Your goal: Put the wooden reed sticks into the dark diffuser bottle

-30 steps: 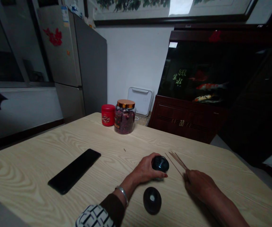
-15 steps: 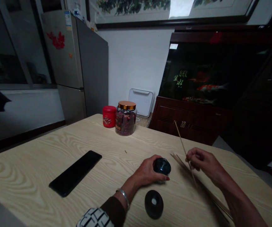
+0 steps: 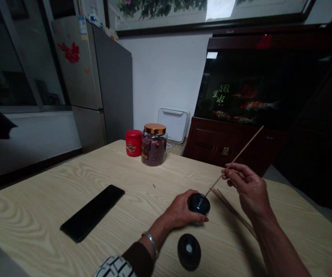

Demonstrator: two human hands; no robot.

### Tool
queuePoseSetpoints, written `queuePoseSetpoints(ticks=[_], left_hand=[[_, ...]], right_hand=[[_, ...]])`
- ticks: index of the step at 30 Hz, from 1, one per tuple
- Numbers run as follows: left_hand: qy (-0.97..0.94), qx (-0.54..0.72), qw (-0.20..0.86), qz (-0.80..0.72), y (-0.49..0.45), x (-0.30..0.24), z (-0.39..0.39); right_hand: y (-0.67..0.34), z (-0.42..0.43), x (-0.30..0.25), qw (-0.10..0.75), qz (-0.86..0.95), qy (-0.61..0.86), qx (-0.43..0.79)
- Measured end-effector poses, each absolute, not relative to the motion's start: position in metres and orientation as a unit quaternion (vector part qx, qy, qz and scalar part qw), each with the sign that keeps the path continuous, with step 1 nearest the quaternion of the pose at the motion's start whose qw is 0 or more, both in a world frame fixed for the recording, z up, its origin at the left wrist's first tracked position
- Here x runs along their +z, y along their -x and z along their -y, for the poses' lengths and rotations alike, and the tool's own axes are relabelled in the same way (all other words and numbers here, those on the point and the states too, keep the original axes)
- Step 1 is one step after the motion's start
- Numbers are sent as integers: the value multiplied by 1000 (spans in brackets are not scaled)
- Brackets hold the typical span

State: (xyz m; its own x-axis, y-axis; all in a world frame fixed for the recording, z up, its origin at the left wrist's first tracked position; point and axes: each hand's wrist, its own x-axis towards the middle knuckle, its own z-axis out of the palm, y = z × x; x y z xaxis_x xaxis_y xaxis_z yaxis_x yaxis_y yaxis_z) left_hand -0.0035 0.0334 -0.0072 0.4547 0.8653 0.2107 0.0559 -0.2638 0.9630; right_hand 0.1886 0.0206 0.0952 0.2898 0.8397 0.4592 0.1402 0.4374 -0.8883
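Observation:
My left hand (image 3: 179, 211) is wrapped round a small dark glass bottle (image 3: 200, 204) standing on the table (image 3: 143, 215). Between the fingertips of my right hand (image 3: 249, 190) is a thin wooden reed stick (image 3: 248, 144). It slants, its upper end pointing away to the right and its lower end close to the bottle's far rim; whether it touches the rim I cannot tell. Several more reed sticks (image 3: 234, 214) lie in a loose bundle on the table under my right hand and forearm. A dark round cap (image 3: 189, 258) with a pale centre rests just in front of the bottle.
A black phone (image 3: 92, 213) lies to the left. At the table's far edge stand a red canister (image 3: 133, 143) and a clear jar (image 3: 154, 148) with a copper lid. A tiny brown piece (image 3: 154, 186) lies mid-table. Behind are a fridge (image 3: 114, 80) and fish tank cabinet (image 3: 206, 142).
My right hand has risen slightly and turned the stick, so its top now leans right instead of left and its lower end has come near the bottle. My left hand stays on the bottle.

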Motion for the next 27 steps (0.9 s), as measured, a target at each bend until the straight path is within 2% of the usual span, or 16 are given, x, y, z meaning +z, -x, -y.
queuePoseSetpoints(ticks=[15, 27], left_hand=[[-687, 399, 507, -334, 2, -11, -36], [-689, 405, 507, -324, 1, -12, -36]], right_hand=[[-180, -24, 76, 572, 596, 468, 316], [-173, -27, 64, 459, 667, 470, 352]])
